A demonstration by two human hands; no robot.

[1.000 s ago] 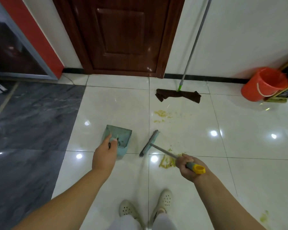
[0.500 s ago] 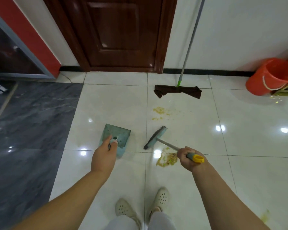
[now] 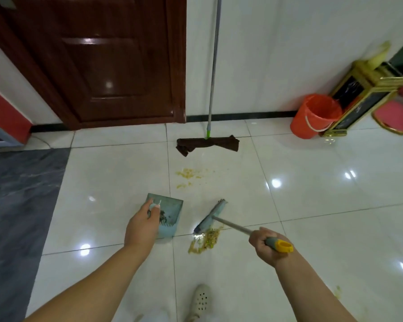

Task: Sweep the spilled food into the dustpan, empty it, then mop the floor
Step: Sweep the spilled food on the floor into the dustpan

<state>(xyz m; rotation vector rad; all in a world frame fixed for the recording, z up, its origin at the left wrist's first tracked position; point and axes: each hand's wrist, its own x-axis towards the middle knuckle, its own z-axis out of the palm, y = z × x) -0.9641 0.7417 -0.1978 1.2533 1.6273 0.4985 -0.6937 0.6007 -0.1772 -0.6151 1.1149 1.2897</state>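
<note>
Near food pile (image 3: 204,240): yellowish scraps heaped on the white tile floor (image 3: 312,240), the landmark for everything below; it lies right on a grout line.
Broom (image 3: 210,216): the teal head rests on the floor with its lower end touching the far edge of the near food pile; the thin metal shaft runs from the head back and to the right of the pile.
Right hand (image 3: 266,246): to the right of the near food pile, fist wrapped tight round the broom's grip, with the yellow end cap sticking out past the hand.
Dustpan (image 3: 169,214): teal, just left of the near food pile and apart from it, its comb-toothed edge on the side closer to the person; dark dirt shows inside.
Left hand (image 3: 141,228): left of the near food pile, fingers closed round the dustpan's short handle from above.
Far food patch (image 3: 188,174): a thinner scatter of the same scraps beyond the near food pile, well apart from it.
Mop (image 3: 207,142): beyond the far food patch, its dark brown cloth flat on the floor, its grey pole rising against the white wall.
Door (image 3: 98,61): dark brown wood, beyond the near food pile and to the left.
Bucket (image 3: 314,116): orange, far beyond and to the right of the near food pile, tilted against a gold-framed black stand (image 3: 358,96).
Dark tiles (image 3: 16,194): grey marbled floor, well left of the near food pile.
Shoe (image 3: 200,300): white with holes, on the floor on the near side of the pile.
</note>
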